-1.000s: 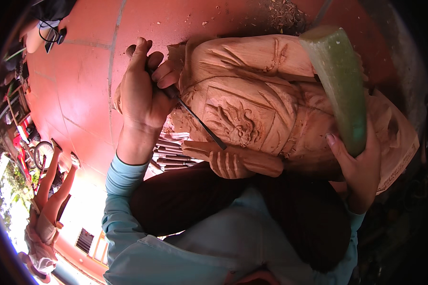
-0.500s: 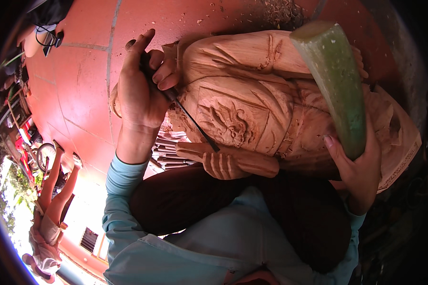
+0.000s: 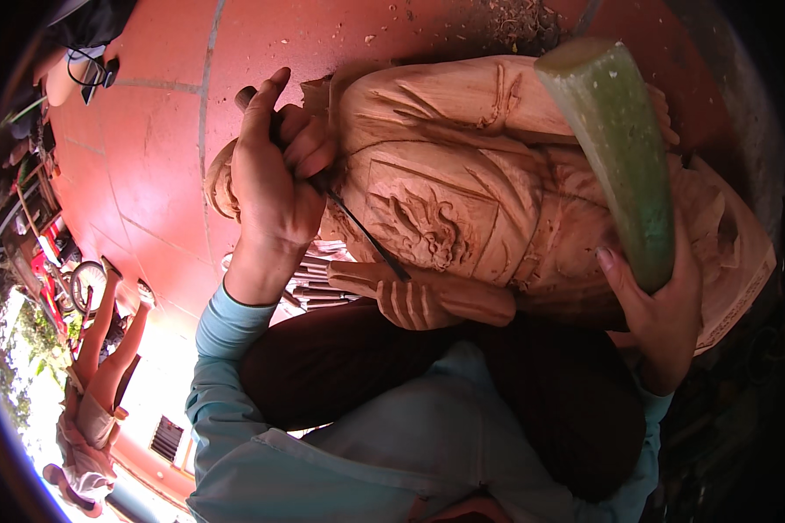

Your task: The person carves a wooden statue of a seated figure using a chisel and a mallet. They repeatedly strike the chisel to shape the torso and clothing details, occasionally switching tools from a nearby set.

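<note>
A carved wooden statue (image 3: 506,179) of a robed figure lies across in front of me, with a relief panel (image 3: 436,231) on its chest. Its carved hand (image 3: 410,303) clasps a flat wooden bar. My left hand (image 3: 277,187) is wrapped round the handle of a thin dark chisel (image 3: 371,237), index finger stretched along it. The chisel's tip meets the wood just by the carved hand. In my right hand (image 3: 658,314) is a thick green club-shaped mallet (image 3: 619,157), gripped at its narrow end, its wide end raised above the statue's lower body.
Several tools with long handles (image 3: 314,283) lie beside my knee, below the statue. Wood chips (image 3: 519,22) are scattered on the red tiled floor (image 3: 157,166). At the far left another person (image 3: 96,410) stands near a red motorbike (image 3: 52,279).
My left hand has shifted slightly right and down, tilting with the chisel, whose tip sits a little further right. The mallet and my right hand have barely moved.
</note>
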The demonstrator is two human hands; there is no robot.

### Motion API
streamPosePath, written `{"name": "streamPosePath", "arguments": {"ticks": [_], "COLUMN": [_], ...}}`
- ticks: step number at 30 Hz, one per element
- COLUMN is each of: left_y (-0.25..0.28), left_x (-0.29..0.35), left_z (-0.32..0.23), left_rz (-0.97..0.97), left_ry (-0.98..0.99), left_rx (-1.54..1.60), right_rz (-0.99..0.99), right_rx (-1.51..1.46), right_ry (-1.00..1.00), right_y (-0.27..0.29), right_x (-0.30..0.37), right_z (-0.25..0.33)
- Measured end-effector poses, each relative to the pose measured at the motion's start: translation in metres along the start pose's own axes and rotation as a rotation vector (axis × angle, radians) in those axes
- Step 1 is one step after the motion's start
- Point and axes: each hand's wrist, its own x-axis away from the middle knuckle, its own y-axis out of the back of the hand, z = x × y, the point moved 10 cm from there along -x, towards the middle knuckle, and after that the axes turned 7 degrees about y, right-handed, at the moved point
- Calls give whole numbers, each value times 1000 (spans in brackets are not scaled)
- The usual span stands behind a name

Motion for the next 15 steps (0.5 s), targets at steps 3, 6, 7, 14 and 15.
{"name": "streamPosePath", "arguments": {"ticks": [3, 6, 7, 14, 15], "left_y": [1, -19, -30, -14, -12], "left_x": [-2, -3, -1, -4, -4], "left_z": [2, -1, -6, -11, -14], "left_rz": [13, 252, 382, 142, 94], "left_ry": [30, 51, 38, 24, -10], "left_rx": [58, 179, 232, 200, 141], "right_rz": [-9, -30, -32, -59, -33], "right_rx": [-5, -23, -25, -93, -81], "right_ry": [-16, -71, -115, -68, -53], "right_y": [1, 0, -1, 1, 0], "right_x": [-1, 0, 1, 1, 0], "right_z": [2, 2, -1, 2, 3]}}
